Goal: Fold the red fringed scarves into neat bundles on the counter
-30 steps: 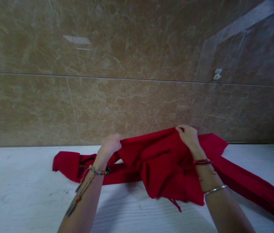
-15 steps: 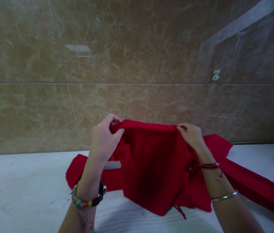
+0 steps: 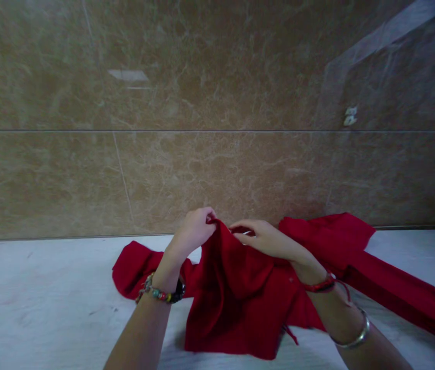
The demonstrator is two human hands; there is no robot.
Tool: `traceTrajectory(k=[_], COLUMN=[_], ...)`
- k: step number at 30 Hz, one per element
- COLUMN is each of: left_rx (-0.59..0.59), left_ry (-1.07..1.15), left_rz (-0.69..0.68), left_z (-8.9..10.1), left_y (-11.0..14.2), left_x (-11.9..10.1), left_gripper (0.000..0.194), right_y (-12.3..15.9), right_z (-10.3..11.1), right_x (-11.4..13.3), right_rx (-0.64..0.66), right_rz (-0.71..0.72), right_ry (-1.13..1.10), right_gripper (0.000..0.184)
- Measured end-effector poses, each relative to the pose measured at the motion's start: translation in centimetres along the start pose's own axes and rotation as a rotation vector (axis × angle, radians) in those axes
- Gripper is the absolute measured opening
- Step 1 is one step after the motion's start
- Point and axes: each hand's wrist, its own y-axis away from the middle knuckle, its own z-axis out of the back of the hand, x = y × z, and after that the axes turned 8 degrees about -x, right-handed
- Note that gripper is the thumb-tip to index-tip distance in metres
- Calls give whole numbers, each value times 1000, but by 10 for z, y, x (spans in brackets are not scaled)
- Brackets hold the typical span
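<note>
A piece of red cloth (image 3: 240,308), perhaps part of a garment, hangs in folds between my two hands, its lower part spread on the white surface. My left hand (image 3: 196,228) pinches its upper edge, thumb and fingers closed on the fabric. Close by on the right, my right hand (image 3: 267,239) has its fingertips at the same edge, with a small gap between thumb and fingers farther back. A thin red tie (image 3: 291,335) sticks out at the cloth's lower right. More red fabric (image 3: 136,270) lies to the left, partly behind my left wrist.
Further red cloth (image 3: 333,236) lies at the right against the wall, with a long folded red strip (image 3: 410,293) running to the right edge. A brown marbled tile wall (image 3: 217,169) rises behind the white surface (image 3: 48,303). A small whitish fixture or its reflection (image 3: 350,116) shows on the wall.
My hands have come closer together and lower, the right one moving left. The cloth's upper edge, stretched straight before, now sags and folds. The pale grey strip by my left wrist no longer shows.
</note>
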Motion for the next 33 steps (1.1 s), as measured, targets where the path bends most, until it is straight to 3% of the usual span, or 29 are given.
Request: traceTrajectory(k=[4,7,9,14,19,23,26,28,31,33], left_rx=[-10,12,43,195,230,426,523,432,81,-94], left_ry=[9,50,33,0,-81,-38,28,73,210,320], left_rz=[-3,-58,-101,-123,-90,-167,-210,-188,-136,-154], left_z=[-7,-13,-19,-31,-7,7,-4,-10,-1,11], left_y=[-4,-5,-6,-14,-10,0,0,-4,-7,-4], left_x=[3,5,9,28,37,28,20,16,13,11], left_gripper=[17,16,17,23,27,43,28,21,19,23], right_y=[4,3,1,1,1,-4,-6,-4,-1,1], right_z=[3,-5,-5,27,60,58,52,55,68,74], right_x=[12,16,16,6,-28,-50,-50,-49,-54,-58], right_rx=[-79,-190,-317,-669,-1081,-1100,-1062,-1101,-1193,-1126], right_rz=[-45,-50,-62,-135,-137,-300,-287,-211,-180,-209], right_ry=[5,84,31,-507,-654,-637,-598,-529,-402,-250], right_gripper=[25,12,9,16,16,14,15,16,19,21])
